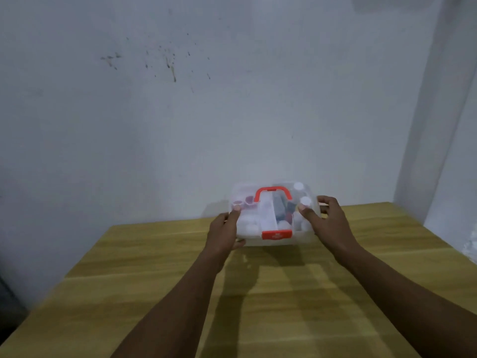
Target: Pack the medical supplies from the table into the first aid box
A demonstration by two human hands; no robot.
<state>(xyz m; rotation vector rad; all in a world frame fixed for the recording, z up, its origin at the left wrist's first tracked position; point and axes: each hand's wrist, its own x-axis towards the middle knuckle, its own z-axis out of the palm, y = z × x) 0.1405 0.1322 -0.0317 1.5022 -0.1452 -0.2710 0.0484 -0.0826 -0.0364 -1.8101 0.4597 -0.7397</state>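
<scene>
The clear plastic first aid box (273,215) stood at the far middle of the wooden table (258,306), close to the white wall (206,99), its lid down with the red handle (272,193) upright on top and the red latch (276,234) at the near side. Through its walls showed white-capped bottles (302,200) on the right, dark packets in the middle and small pinkish and white rolls on the left, all too blurred to name further. The left hand (225,228) gripped the box's left end, thumb on the lid, while the right hand (325,220) clasped the right end, thumb on top and fingers curled round the side.
</scene>
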